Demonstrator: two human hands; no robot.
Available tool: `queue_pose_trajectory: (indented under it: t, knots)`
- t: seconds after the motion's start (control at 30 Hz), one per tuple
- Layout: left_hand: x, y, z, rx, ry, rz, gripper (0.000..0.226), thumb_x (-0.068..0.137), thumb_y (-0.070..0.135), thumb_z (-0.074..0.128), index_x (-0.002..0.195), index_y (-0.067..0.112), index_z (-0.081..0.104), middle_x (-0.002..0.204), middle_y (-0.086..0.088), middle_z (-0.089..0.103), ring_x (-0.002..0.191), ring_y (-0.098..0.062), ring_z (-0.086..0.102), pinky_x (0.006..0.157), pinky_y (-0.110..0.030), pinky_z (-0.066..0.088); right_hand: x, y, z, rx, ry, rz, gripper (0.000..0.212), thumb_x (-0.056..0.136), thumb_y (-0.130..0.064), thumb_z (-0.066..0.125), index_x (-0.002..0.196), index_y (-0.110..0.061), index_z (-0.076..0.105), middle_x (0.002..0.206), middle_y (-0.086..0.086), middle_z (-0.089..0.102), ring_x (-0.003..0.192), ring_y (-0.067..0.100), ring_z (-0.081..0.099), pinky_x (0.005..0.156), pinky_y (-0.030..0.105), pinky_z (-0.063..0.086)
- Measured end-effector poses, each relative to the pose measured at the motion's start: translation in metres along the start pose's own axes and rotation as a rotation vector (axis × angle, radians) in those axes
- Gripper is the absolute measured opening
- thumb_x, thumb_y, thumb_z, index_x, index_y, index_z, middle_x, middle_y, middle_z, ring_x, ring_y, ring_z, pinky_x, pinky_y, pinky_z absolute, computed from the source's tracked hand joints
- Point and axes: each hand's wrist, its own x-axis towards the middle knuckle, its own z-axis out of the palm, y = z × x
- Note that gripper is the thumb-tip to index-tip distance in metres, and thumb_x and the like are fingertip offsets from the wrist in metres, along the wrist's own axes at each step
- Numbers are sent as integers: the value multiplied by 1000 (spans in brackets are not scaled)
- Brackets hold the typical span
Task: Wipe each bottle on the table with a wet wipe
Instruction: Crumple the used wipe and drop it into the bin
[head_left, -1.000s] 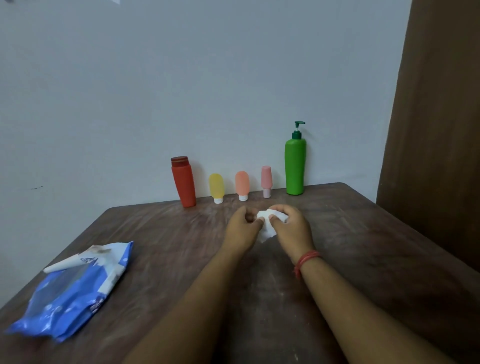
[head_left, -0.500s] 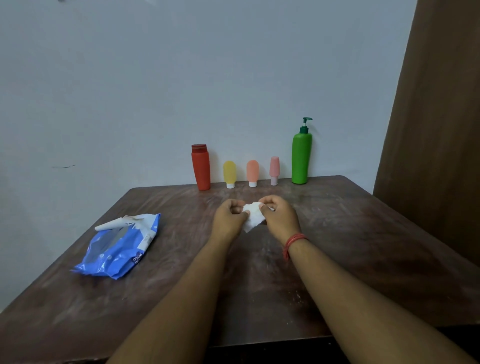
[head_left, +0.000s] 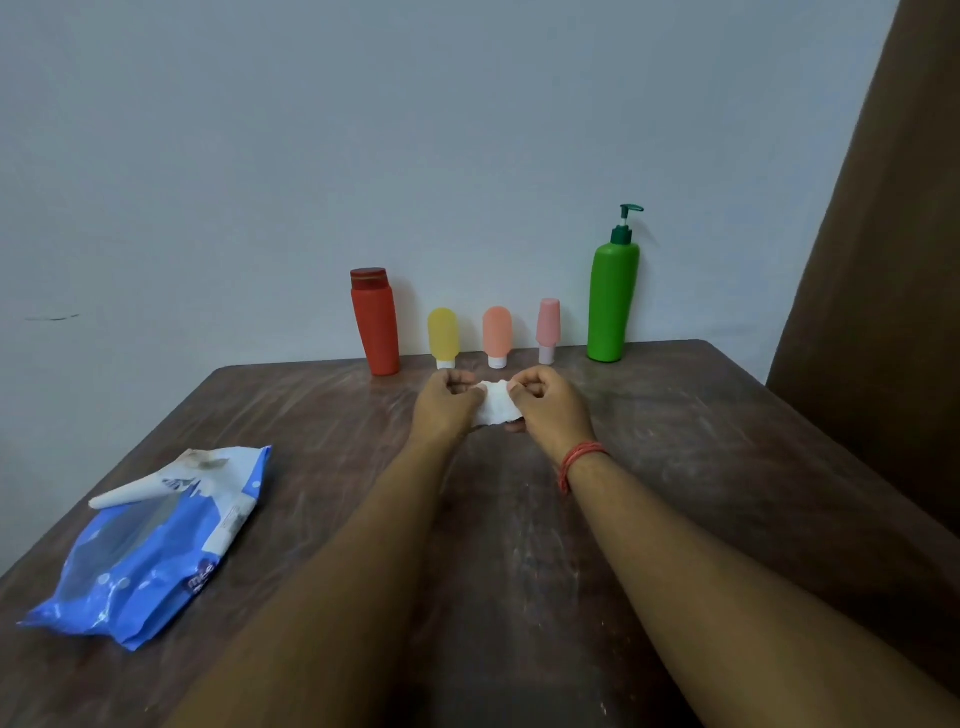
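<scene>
A row of bottles stands along the far edge by the wall: a red bottle (head_left: 375, 322), a small yellow tube (head_left: 442, 335), an orange tube (head_left: 497, 334), a pink tube (head_left: 548, 327) and a tall green pump bottle (head_left: 613, 301). Just in front of the tubes, my left hand (head_left: 444, 408) and my right hand (head_left: 550, 405) pinch a crumpled white wet wipe (head_left: 496, 408) between them, above the table. Neither hand touches a bottle.
A blue wet-wipe pack (head_left: 150, 551) with its flap peeled open lies at the left of the brown wooden table (head_left: 701, 467). A pale wall runs behind the bottles. A brown panel (head_left: 883, 260) stands at the right.
The view has shifted, so the bottles and pack sit differently in frame. My hands have kept hold of the wipe and drawn it out a little wider between them.
</scene>
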Motion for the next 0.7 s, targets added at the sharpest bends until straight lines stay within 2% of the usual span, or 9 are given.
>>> queue_pose_trajectory:
  t: [0.17,0.27,0.4,0.47,0.53,0.57,0.63,0.67,0.7]
  knots:
    - [45,9,7,59,-44,-91,20,92,-4,62,111,2,61,107,-14,68,94,-23,66,90,-40,58,45,-2,5,26,-115,127,5,92,-5,64,96,-8,65,91,7,69,79,20,70,61,34,62]
    - [62,28,12,69,-60,-144,22,90,-6,63,110,4,61,111,-16,68,101,-28,67,94,-45,57,65,-14,2,40,-137,221,6,92,-2,64,98,-3,65,92,10,70,78,21,70,60,31,60]
    - [68,66,17,45,-62,-220,21,89,-5,64,103,10,62,103,-8,68,96,-23,67,89,-40,58,82,-43,-8,43,-128,322,8,91,-6,64,88,-13,64,95,10,71,85,22,70,68,40,62]
    - [62,88,15,40,-61,-270,20,89,-3,66,99,14,61,102,-7,67,91,-19,66,86,-37,57,81,-62,-15,-17,-113,333,11,90,-10,66,84,-19,65,91,5,72,85,20,69,72,38,60]
    - [51,106,12,50,-63,-347,16,91,1,67,103,11,62,104,-9,67,92,-21,65,85,-40,57,73,-83,-20,-60,-105,351,11,88,-11,68,81,-20,65,87,3,71,82,18,67,73,35,57]
    - [44,114,10,50,-65,-389,15,92,3,66,106,8,62,105,-12,67,92,-23,65,82,-41,58,67,-94,-22,-66,-110,367,12,87,-11,68,80,-19,65,85,2,71,81,17,66,71,32,56]
    - [29,132,6,55,-68,-467,13,96,8,64,108,4,61,102,-14,66,86,-23,64,65,-36,58,54,-115,-24,-69,-129,403,13,86,-9,69,79,-18,64,81,1,70,76,14,65,63,23,50]
    - [22,142,4,57,-67,-491,13,97,10,63,108,3,61,101,-15,66,85,-24,64,61,-36,58,48,-125,-25,-72,-134,418,13,86,-8,69,79,-17,63,79,0,69,73,13,63,58,19,48]
    - [14,150,1,66,-69,-504,14,97,12,63,107,2,61,101,-16,66,87,-26,66,64,-39,61,42,-134,-25,-65,-136,436,14,85,-7,69,78,-16,62,77,0,68,70,11,62,54,16,47]
